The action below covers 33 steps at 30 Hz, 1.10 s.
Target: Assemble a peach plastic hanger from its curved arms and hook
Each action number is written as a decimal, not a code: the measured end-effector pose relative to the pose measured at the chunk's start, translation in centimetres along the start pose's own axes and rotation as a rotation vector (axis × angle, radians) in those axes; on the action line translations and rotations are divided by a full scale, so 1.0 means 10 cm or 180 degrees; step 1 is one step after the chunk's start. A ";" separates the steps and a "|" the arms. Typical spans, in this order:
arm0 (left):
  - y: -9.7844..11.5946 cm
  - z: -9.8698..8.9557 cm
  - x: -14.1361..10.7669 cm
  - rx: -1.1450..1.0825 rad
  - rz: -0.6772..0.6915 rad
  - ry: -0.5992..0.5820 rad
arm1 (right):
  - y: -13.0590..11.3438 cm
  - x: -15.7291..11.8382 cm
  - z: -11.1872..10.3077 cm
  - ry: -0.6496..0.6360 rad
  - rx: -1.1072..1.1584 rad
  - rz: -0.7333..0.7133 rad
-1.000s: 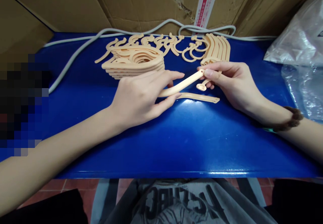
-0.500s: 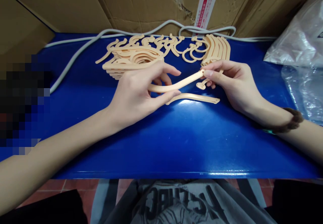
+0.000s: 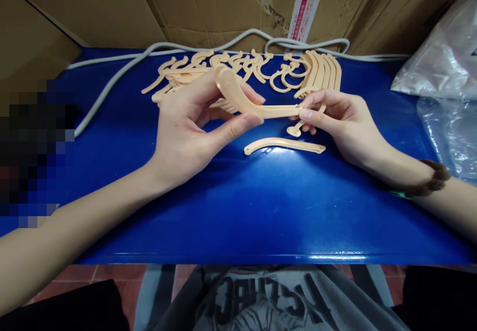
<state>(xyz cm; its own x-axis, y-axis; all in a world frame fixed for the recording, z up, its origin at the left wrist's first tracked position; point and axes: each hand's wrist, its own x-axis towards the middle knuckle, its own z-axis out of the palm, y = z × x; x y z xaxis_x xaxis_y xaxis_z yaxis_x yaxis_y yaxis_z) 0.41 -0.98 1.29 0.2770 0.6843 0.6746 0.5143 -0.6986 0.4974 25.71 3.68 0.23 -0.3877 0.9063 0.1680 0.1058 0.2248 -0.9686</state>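
My left hand [image 3: 194, 122] is closed on a curved beige plastic hanger arm [image 3: 242, 100], thumb below and fingers behind it. The arm's wide rounded end points up and toward me. At its narrow end, my right hand [image 3: 331, 117] pinches the tip between thumb and index finger. A smaller beige piece with a flat round end [image 3: 294, 130] pokes out under my right fingers; the rest of it is hidden. On the table just below lies another curved hanger arm [image 3: 285, 144], touched by neither hand.
Behind my left hand is a pile of beige hanger parts [image 3: 182, 76], partly covered. Loose hooks [image 3: 257, 65] and a row of nested arms [image 3: 322, 72] lie along the back of the blue table [image 3: 261, 211]. A white cable [image 3: 108, 95], cardboard [image 3: 223, 13] and a plastic bag [image 3: 439, 47] border it.
My left hand has turned the hanger arm, so its wide end has swung up and toward me. My right hand keeps its pinch at the narrow end, nearly in place.
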 end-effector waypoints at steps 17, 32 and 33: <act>-0.04 0.02 -0.07 0.1961 0.1051 -0.0833 | 0.02 -0.01 -0.01 -0.0142 0.0217 -0.0148; -0.12 0.08 -0.07 0.1264 0.0713 -0.1049 | 0.06 0.01 -0.06 -0.0056 0.0283 0.0118; -0.13 0.08 -0.07 0.1225 0.0706 -0.1070 | 0.06 0.01 -0.06 -0.0056 0.0322 0.0117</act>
<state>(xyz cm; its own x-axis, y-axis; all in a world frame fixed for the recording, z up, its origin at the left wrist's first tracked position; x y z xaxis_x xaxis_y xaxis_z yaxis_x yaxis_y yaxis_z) 0.25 -0.42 -0.28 0.6236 0.6027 0.4978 0.6562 -0.7497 0.0856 26.31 4.16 -0.19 -0.4014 0.9067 0.1297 0.0275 0.1535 -0.9878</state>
